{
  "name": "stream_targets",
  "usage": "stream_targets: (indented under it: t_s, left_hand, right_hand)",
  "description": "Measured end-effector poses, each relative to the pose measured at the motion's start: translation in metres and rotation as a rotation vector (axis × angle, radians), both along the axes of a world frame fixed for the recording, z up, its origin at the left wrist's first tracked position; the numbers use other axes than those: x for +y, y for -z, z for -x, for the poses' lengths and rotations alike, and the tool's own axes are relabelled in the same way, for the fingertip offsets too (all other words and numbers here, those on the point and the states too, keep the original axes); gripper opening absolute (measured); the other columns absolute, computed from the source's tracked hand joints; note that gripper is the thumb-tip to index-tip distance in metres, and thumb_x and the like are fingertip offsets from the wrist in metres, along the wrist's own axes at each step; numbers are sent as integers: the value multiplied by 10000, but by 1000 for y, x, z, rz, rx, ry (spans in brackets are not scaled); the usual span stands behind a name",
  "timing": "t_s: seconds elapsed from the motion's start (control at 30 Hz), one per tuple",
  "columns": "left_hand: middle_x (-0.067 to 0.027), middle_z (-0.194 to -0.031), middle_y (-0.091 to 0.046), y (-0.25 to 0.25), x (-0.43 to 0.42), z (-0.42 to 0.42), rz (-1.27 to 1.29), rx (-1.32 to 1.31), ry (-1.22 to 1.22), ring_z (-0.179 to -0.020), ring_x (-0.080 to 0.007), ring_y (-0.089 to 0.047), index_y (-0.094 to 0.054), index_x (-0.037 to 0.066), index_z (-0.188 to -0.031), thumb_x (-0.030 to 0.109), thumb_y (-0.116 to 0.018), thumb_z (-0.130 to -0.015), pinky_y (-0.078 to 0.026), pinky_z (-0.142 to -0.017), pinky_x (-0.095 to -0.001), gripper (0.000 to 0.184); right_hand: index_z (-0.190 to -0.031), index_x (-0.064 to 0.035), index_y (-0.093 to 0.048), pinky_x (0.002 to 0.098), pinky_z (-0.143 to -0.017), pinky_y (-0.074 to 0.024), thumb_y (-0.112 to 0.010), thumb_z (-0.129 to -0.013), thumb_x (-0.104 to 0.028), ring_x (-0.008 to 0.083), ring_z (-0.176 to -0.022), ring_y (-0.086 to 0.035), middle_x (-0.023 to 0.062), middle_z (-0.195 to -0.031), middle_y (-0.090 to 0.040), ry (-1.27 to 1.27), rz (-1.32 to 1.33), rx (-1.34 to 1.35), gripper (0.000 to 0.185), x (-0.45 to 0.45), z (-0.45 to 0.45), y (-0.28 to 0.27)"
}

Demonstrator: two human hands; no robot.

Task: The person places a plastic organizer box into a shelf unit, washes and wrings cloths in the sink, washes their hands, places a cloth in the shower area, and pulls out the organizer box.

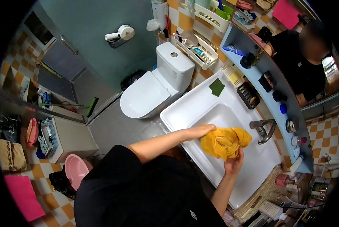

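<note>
Above the white sink point(249, 181) I hold a bunched yellow cloth point(224, 142) between both hands. My left hand point(200, 131) is closed on its left edge, with the fingertips partly out of sight. From below, my right hand point(233, 162) grips the cloth's lower right side, and some of its fingers are hidden behind the fabric. The metal faucet point(266, 130) is just right of the cloth, apart from it. A dark green pad point(216, 87) lies on the sink's far rim.
Beyond the sink stands a white toilet point(147, 94) with its lid down. A soap rack point(248, 95) and a blue shelf point(275, 98) of toiletries line the right wall under a mirror. Bottles point(271, 210) crowd the lower right. A pink basin point(77, 170) sits at lower left.
</note>
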State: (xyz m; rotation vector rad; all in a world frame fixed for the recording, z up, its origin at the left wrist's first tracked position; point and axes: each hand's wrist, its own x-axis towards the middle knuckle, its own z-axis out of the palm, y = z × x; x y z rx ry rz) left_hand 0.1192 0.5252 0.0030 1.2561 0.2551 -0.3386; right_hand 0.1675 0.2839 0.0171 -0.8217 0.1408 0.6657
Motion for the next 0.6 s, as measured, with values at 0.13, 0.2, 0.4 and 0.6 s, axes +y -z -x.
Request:
stream_targets:
  t_s: [0.13, 0.2, 0.4, 0.6]
  left_hand:
    - [-71, -1171, -619, -26, 28, 16, 281, 21, -293, -1085, -161, -594, -558, 43, -1261, 225, -466, -950, -492, -924, -318, 372]
    - [-77, -1201, -607, -26, 42, 26, 397, -34, -380, -1094, -171, -595, -522, 47, -1293, 222, -471, -959, -492, -942, -339, 381]
    - [-144, -1247, -596, -38, 102, 54, 834, -241, -532, -1125, -263, -596, -503, 12, -1281, 298, -458, -975, -468, -988, -423, 421]
    - [-181, -1200, -603, -91, 138, 80, 893, -447, -638, -1116, -296, -604, -476, -13, -1289, 229, -491, -983, -500, -964, -435, 391]
  right_hand:
    - [-1349, -12, -464, 408, -1052, -408, -441, -978, -247, 250, -1227, -527, 118, -1350, -530, -63, 188, -175, 440, 3, -11, 9]
    - [-1332, -7, -480, 401, -1042, -417, -425, -983, -232, 239, -1224, -530, 114, -1332, -543, 5, -124, -65, 419, 6, 0, -23]
    - [-1327, -39, -489, 415, -1033, -440, -397, -1019, -258, 260, -1192, -557, 108, -1307, -559, 14, -87, -155, 389, 7, -21, -39]
    - [-1361, -66, -449, 422, -1003, -458, -425, -1026, -299, 233, -1156, -571, 81, -1272, -571, 164, 20, -227, 409, 13, -36, -51]
